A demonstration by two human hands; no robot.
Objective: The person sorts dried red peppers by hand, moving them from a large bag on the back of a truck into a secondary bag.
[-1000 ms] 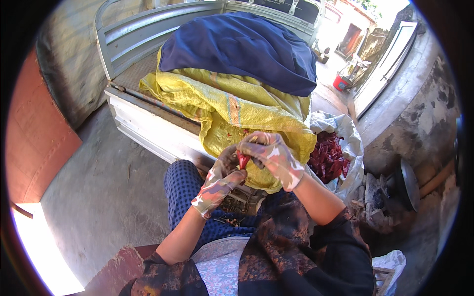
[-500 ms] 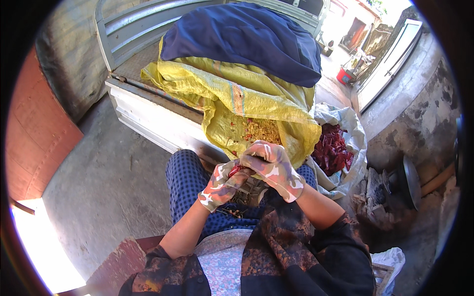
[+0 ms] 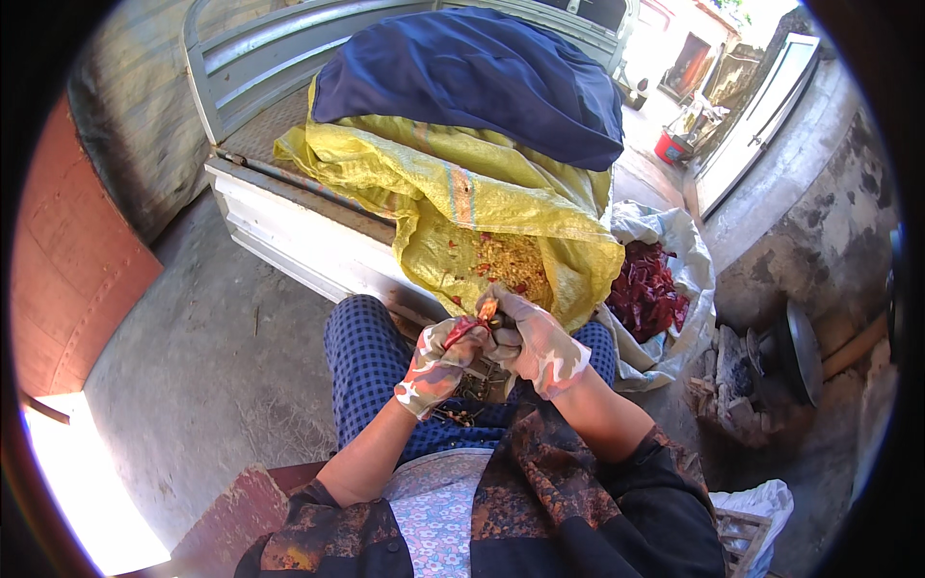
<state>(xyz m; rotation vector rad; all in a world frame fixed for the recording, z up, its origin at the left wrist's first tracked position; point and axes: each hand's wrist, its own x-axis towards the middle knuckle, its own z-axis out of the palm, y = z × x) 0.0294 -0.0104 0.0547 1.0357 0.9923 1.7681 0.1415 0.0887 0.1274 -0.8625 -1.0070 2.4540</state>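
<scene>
- We are holding a red chili pepper (image 3: 466,330) in our left hand (image 3: 441,364), its gloved fingers folded snugly round the pod with the thumb pressing from the near side.
- With our right hand (image 3: 541,349) we are pinching the pod's orange, opened end, the fingertips drawn close together; how firmly they are pressing, we cannot tell.
- We are keeping the pepper between both hands, right at the grip and above our blue checked trousers (image 3: 361,337).
- Just beyond the grip, we are facing yellow seeds (image 3: 515,258) mixed with red flakes, lying on a yellow woven sack (image 3: 385,159).
- Farther beyond the grip, we are seeing a dark blue cloth (image 3: 472,82) draped over that sack on a truck bed (image 3: 265,111).
- To the right of the grip, we are having a white woven sack (image 3: 696,260) beside us, holding dark red pepper pods (image 3: 650,294).
</scene>
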